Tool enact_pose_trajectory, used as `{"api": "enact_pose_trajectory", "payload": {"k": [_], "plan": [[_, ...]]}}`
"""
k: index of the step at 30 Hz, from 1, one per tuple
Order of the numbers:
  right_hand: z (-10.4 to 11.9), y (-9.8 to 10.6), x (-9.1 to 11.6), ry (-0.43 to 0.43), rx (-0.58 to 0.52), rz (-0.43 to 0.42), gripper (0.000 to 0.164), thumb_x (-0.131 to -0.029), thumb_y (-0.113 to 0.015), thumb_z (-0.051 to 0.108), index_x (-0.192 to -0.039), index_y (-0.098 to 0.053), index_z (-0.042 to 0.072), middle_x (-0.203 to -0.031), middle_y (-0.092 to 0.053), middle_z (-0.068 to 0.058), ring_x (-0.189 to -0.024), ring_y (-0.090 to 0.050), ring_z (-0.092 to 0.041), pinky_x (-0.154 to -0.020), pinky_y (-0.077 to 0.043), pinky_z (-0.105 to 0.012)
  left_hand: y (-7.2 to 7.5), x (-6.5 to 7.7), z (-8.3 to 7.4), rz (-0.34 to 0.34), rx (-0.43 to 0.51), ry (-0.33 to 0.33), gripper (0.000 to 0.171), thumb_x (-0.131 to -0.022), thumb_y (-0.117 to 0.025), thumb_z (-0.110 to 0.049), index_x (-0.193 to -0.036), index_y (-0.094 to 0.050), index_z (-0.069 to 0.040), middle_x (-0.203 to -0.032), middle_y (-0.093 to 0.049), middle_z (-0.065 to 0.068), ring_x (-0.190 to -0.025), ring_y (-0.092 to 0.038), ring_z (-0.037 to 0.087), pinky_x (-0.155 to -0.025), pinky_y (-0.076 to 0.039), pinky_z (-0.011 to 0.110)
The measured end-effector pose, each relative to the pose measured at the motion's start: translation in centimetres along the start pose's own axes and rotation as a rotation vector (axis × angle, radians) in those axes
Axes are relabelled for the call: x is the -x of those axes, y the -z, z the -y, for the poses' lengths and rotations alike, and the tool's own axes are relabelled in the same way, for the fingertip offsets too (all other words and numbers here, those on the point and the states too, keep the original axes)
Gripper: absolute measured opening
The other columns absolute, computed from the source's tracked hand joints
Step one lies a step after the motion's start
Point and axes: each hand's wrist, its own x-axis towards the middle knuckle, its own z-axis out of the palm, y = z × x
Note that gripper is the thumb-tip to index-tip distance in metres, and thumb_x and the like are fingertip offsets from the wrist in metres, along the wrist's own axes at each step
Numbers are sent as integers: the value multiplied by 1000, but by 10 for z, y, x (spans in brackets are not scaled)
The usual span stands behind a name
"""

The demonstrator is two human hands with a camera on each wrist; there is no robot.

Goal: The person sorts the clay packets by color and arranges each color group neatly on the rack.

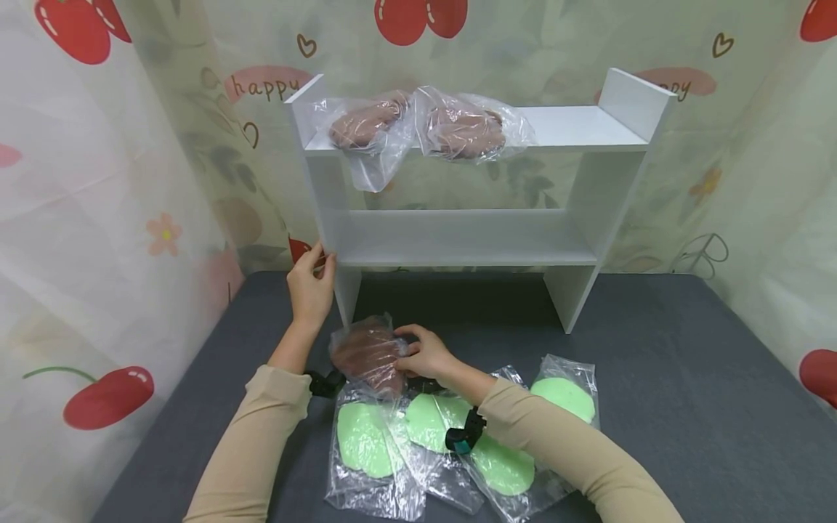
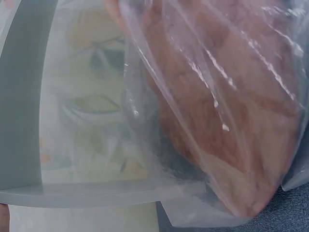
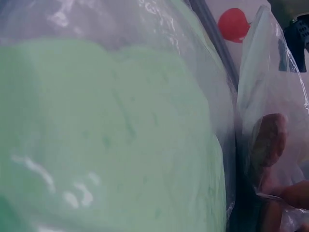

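Observation:
My right hand (image 1: pixel 428 354) pinches the edge of a clear plastic bag with a lumpy brown mass (image 1: pixel 368 354) inside, held above the front of the table. The left wrist view shows this brown bag (image 2: pixel 222 111) up close. My left hand (image 1: pixel 310 289) grips the left side panel of a white shelf (image 1: pixel 467 236), thumb and fingers at the panel's edge near the middle board. On the top board lie two more bagged brown lumps (image 1: pixel 467 132). Below the right arm, several clear bags of light-green soft stuff (image 1: pixel 368 439) lie on the table; one green bag (image 3: pixel 120 135) fills much of the right wrist view.
The shelf stands toward the back of a dark grey table (image 1: pixel 667 363). Printed cloth (image 1: pixel 163 181) hangs around the back and sides. Black wrist cameras (image 1: pixel 466 436) sit on both forearms, the right one low over the green bags.

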Motion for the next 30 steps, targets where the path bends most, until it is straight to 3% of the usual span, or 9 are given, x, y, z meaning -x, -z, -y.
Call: {"api": "enact_pose_trajectory", "payload": {"k": [12,24,30], "plan": [[5,18,12,41,-25,30,53,-83,-67,2,-132,-51,14,-67,-57,-1,-56,-60,-10,-64,-60,-33,0,0,1,-3,4,-4,35,-91,-59,-8,-126,-59,-2,-104,-65,23,-97,-66,34,-79,-57,45],[12,41,26,121,7,51,52,-87,-65,7,-135,-49,18,-81,-58,-8,-61,-63,-13,-72,-59,-45,-1,0,2,-8,6,-11,35,-91,-60,-8,-125,-59,-2,-104,-65,23,-96,-66,34,-79,-57,46],[16,48,34,163,42,50,53,-87,-64,9,-136,-48,23,-99,-53,-15,-63,-62,-13,-72,-59,-48,-1,0,2,-10,7,-9,35,-91,-59,-8,-125,-59,-2,-105,-65,23,-96,-66,34,-79,-57,45]]}}
